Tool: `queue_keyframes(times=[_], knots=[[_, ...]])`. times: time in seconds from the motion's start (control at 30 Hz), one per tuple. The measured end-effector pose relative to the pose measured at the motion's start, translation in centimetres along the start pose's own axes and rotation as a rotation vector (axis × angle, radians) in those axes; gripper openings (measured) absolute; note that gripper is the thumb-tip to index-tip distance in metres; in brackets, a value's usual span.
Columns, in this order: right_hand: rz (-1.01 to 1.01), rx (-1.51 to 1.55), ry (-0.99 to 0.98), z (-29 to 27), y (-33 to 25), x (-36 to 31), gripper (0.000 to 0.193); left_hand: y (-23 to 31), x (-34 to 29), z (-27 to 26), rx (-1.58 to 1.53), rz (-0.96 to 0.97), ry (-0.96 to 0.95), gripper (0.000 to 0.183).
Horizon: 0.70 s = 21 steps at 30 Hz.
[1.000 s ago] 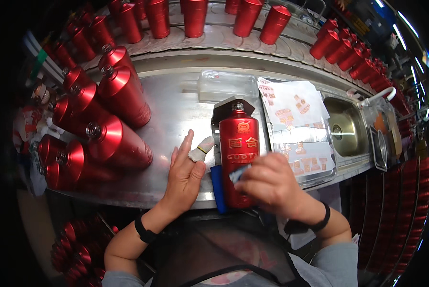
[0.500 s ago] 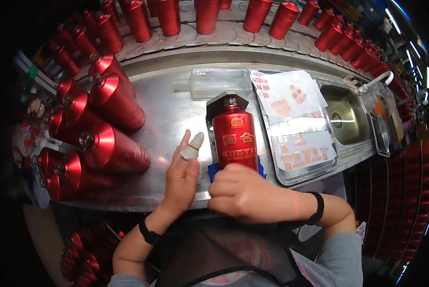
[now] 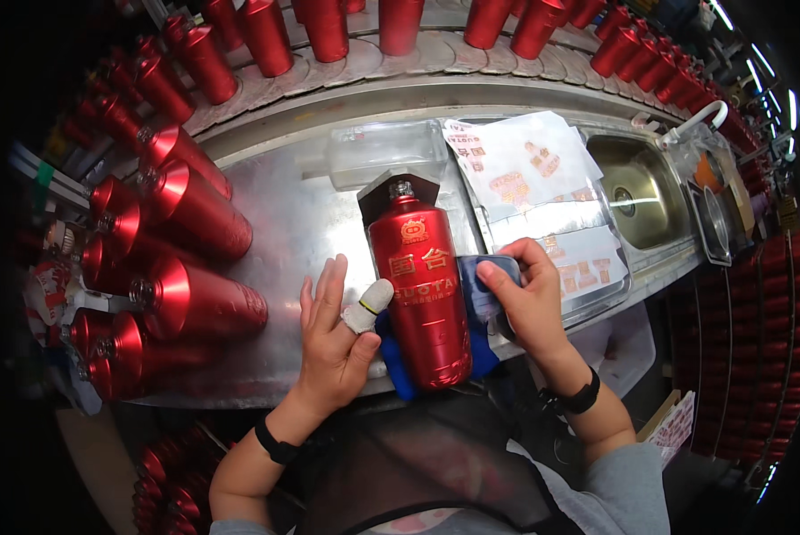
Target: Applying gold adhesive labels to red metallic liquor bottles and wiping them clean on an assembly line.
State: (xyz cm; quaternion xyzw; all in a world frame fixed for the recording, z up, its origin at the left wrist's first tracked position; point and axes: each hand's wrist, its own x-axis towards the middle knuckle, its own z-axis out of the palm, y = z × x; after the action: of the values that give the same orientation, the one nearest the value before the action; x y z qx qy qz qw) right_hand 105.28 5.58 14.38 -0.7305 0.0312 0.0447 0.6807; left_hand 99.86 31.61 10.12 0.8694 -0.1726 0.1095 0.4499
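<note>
A red metallic bottle [image 3: 420, 308] with gold lettering lies neck-away on a dark stand [image 3: 376, 198] with blue cloth [image 3: 483, 350] under its lower end. At its left side is my left hand [image 3: 336, 352], fingers spread and holding nothing. One of its fingers wears a white cover [image 3: 369, 308] with a yellow band, close to the bottle. My right hand [image 3: 535, 301], on the bottle's right, pinches a flat blue-grey pad [image 3: 489, 278] between thumb and fingers. That pad's near edge is beside the bottle; whether they touch I cannot tell.
Several red bottles [image 3: 199, 299] lean at the left of the metal table [image 3: 279, 201]. Beyond runs a conveyor [image 3: 418, 58] carrying more. A clear plastic box [image 3: 386, 147] stands behind the stand. To the right are a tray [image 3: 618, 290] with decal sheets [image 3: 520, 169] and a sink [image 3: 654, 192].
My right hand has moved right, off the bottle's lower front, and the flat pad now shows in it. The bottle's lower part is uncovered. My left hand stays open beside it.
</note>
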Motion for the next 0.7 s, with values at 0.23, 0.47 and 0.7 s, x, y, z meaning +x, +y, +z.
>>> queue_keyframes(times=[0.23, 0.47, 0.7], knots=[[-0.004, 0.056, -0.046, 1.6, -1.3, -0.7, 0.022, 2.1, 2.5, 1.1, 0.053, 0.085, -0.002, 0.048], [-0.015, 0.093, -0.009, 0.0, 1.2, -0.7, 0.020, 4.5, 4.5, 0.7, 0.349, 0.187, -0.061, 0.041], [0.026, -0.097, 0.039, -6.6, 2.2, 0.8, 0.017, 5.6, 4.9, 0.4, 0.338, 0.172, -0.167, 0.039]])
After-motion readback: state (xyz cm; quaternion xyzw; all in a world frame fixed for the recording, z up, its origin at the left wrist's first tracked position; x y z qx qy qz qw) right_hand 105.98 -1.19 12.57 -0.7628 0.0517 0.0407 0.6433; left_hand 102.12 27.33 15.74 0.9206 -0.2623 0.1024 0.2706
